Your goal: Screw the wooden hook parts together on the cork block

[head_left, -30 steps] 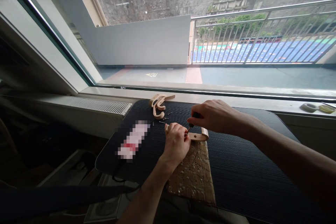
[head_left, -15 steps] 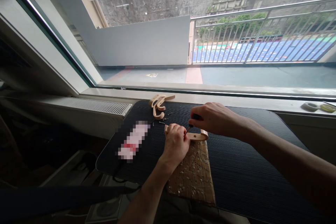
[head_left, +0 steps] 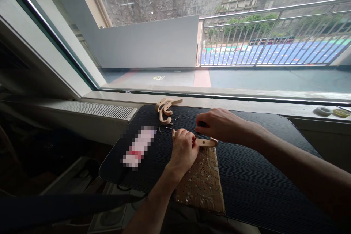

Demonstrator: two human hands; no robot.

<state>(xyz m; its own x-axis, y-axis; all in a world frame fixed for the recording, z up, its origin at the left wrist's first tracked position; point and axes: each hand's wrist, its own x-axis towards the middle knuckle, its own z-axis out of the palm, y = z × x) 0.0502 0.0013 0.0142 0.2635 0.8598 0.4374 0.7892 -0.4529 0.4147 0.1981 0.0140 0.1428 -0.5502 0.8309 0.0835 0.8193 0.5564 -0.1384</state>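
My left hand (head_left: 184, 147) is closed over the left part of a pale wooden hook (head_left: 206, 142), pressing it onto a worn wooden board (head_left: 201, 182). A screw hole shows in the hook's bare stretch, and its curled end points right. Above it, my right hand (head_left: 212, 124) wraps around the dark handle of a screwdriver (head_left: 202, 124). The tool's shaft slants down to my left fingertips; they hide its tip and any screw there. More wooden hooks (head_left: 164, 111) lie in a heap at the table's far edge, with several loose screws (head_left: 169, 128) near them.
The black table (head_left: 252, 175) stands against the window sill (head_left: 246, 106). A blurred pink-and-white item (head_left: 139, 146) lies on its left side. Tape rolls (head_left: 323, 111) sit on the sill at far right. A slatted radiator cover (head_left: 104, 111) is left of the table.
My right hand has turned slightly with the screwdriver and shifted a little left, uncovering more of the hook's curled end. My left hand keeps its hold on the hook.
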